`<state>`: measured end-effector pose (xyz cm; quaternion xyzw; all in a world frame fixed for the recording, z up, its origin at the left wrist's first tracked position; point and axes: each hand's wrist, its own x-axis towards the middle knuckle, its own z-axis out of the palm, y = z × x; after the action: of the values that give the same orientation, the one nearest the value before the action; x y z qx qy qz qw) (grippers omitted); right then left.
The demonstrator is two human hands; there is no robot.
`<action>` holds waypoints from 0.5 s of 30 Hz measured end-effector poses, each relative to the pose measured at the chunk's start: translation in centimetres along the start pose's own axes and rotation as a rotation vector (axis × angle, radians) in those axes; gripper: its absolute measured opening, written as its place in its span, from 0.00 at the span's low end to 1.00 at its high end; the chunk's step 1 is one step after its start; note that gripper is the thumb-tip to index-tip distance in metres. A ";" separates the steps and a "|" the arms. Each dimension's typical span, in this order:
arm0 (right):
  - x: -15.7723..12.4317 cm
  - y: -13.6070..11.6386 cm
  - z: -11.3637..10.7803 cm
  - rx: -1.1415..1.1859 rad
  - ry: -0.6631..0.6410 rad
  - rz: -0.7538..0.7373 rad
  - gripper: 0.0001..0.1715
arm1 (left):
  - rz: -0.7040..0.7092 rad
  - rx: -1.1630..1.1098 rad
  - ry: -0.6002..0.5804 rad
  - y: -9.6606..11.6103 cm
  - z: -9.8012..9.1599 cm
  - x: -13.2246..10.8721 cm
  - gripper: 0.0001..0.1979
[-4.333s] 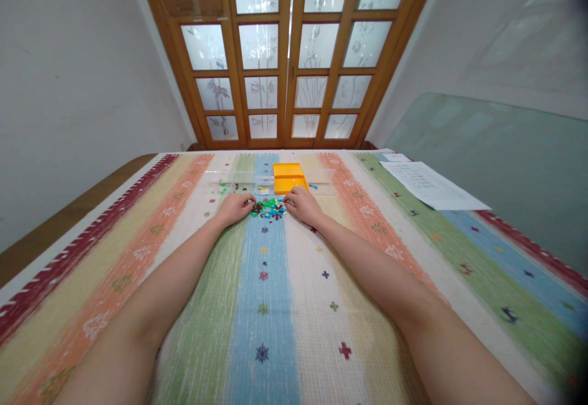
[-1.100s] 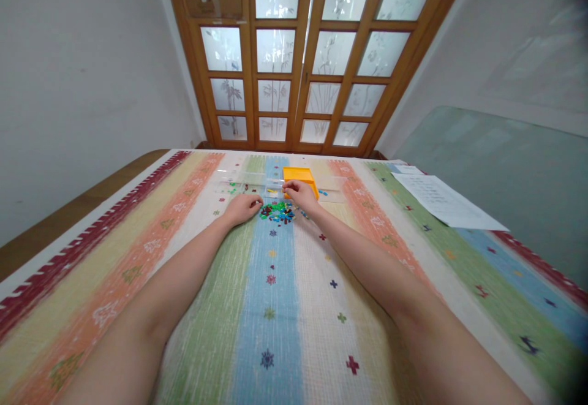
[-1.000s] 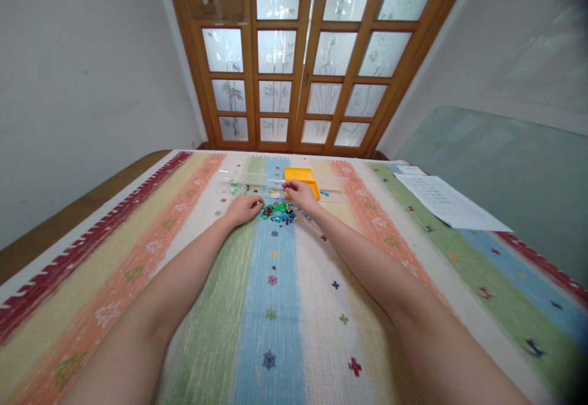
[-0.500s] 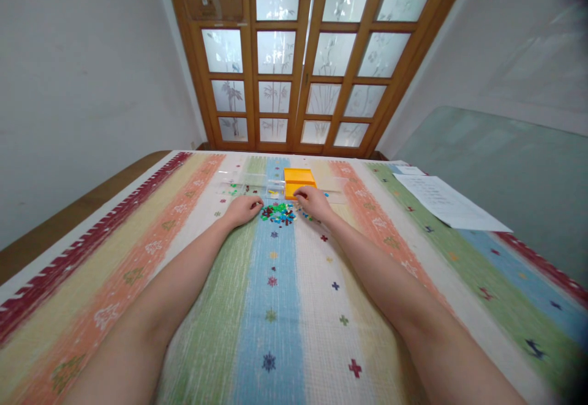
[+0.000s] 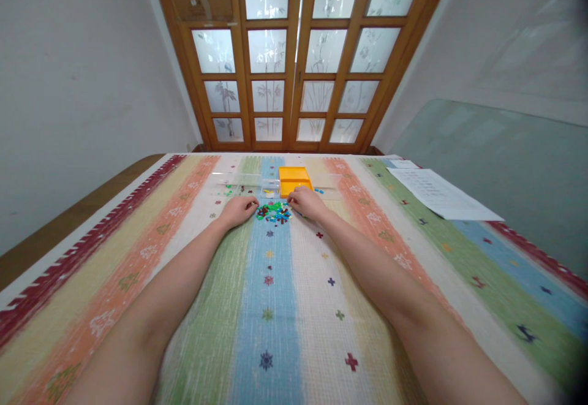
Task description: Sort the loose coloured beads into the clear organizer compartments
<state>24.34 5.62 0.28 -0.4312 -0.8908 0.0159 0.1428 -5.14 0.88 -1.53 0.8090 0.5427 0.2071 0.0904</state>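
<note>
A heap of small green, dark red, blue and white pieces (image 5: pixel 274 212) lies on the striped tablecloth between my hands. At its left edge is my left hand (image 5: pixel 239 211), closed, with thumb and forefinger together. My right hand (image 5: pixel 309 204) is closed in a pinch by the heap's right edge, just in front of the open yellow box (image 5: pixel 295 174). Whatever either set of fingertips holds is too small to make out. Left of the box lies a clear divided tray (image 5: pixel 252 180) with a few green, dark red and yellow pieces in separate compartments.
Blue pieces (image 5: pixel 319 191) lie right of the yellow box, by a clear plastic sheet or tray (image 5: pixel 331 181). Printed papers (image 5: pixel 436 193) rest on the right side of the table. Wooden glass-paned doors (image 5: pixel 294 80) stand beyond the far table edge.
My right fingertips have come down from the yellow box toward the heap's right edge. My left hand stays beside the heap. The whole view has shifted slightly.
</note>
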 end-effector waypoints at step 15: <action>1.0 -1.1 1.9 0.463 0.258 0.153 0.07 | 0.003 0.010 0.005 0.3 -0.1 0.0 0.16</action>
<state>22.45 5.85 -1.10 -0.4516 -0.8026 0.1747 0.3483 -4.99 0.72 -1.33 0.8097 0.5428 0.2066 0.0847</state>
